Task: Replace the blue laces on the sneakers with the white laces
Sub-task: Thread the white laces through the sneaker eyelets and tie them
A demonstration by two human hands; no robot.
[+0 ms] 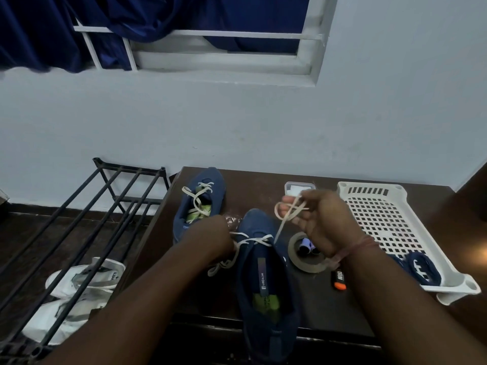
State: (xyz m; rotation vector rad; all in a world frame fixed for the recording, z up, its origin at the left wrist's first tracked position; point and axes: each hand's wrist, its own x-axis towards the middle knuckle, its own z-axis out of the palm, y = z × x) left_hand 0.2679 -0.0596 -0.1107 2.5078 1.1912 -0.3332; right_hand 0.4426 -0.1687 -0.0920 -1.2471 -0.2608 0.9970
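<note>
Two Hands, One White Lace

Two blue sneakers lie on a dark, smooth wooden worktop pushed against a pale painted wall. The near sneaker, soft knit with a green insole, sits between the hands; the far sneaker lies just beyond the left hand, a flat white lace loosely crossed over it. The left hand's fingers curl round one end of the near sneaker's white lace at the first eyelets. The right hand is raised, pinching the other end, which loops round its fingers. Under the right hand lies a tape roll; beside that wrist, an orange-tipped lighter. Right of the right hand sits a white perforated plastic tray holding the blue laces. Left of the left arm stands a black metal-bar rack over white shoes on the floor. Above, a white window frame with dark blue curtain.
</note>
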